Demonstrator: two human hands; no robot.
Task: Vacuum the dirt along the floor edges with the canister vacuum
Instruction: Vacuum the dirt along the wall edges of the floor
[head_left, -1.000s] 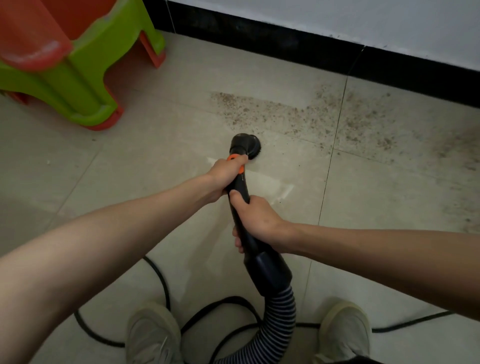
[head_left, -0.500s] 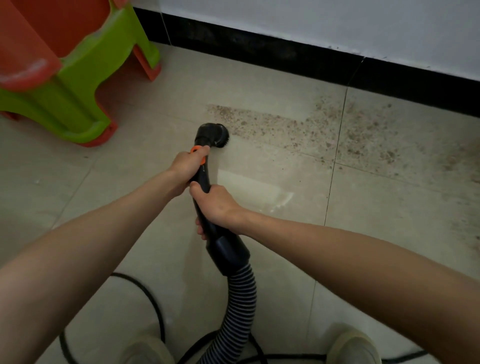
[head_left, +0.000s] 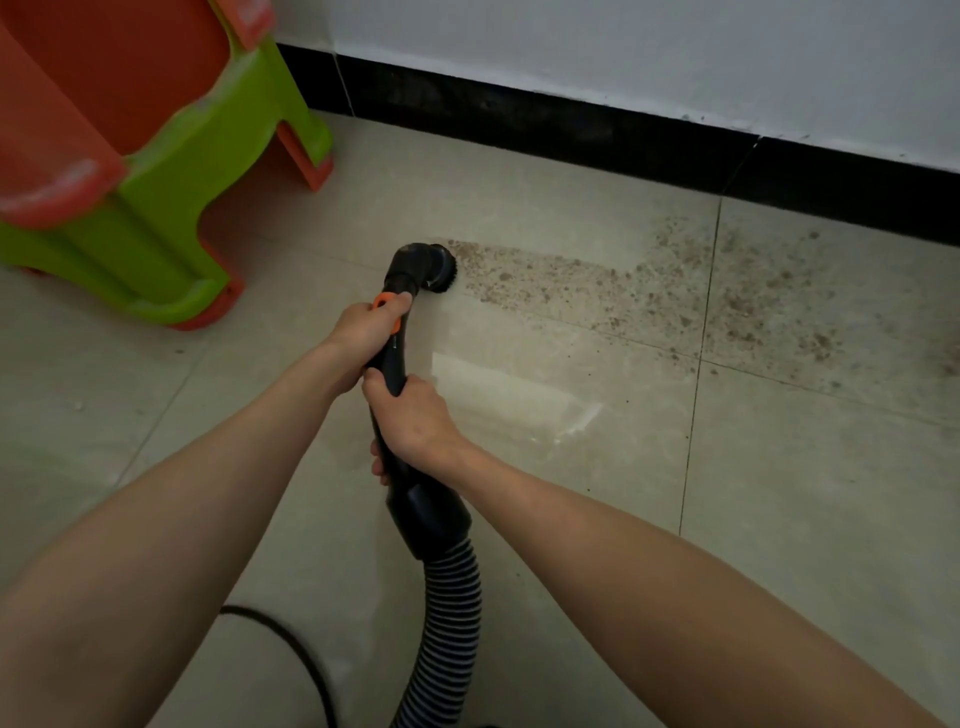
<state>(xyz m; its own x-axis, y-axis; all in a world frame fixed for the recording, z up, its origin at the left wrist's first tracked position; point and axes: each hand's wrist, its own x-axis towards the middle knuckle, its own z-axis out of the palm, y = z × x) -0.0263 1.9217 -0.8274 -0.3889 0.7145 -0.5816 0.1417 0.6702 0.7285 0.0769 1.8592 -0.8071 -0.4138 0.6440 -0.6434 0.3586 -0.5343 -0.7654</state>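
Observation:
A black vacuum wand (head_left: 393, 364) with an orange button ends in a round brush nozzle (head_left: 428, 266) that sits on the tile floor at the left end of a brown dirt strip (head_left: 561, 283). My left hand (head_left: 366, 325) grips the wand's upper part, thumb by the orange button. Lower down my right hand (head_left: 413, 423) grips the wand just above the thick cuff. A ribbed grey hose (head_left: 449, 629) runs from the cuff down out of view. More dirt (head_left: 763, 301) is scattered to the right, near the black baseboard (head_left: 597, 137).
A green and orange plastic stool (head_left: 156, 171) stands at the left, close to the nozzle. A black power cord (head_left: 291, 654) loops on the floor at the bottom. The white wall (head_left: 623, 47) runs along the back.
The nozzle has swept left and forward across the tile to the left end of the dirt strip. Both hands kept their grip. My feet have dropped out of view.

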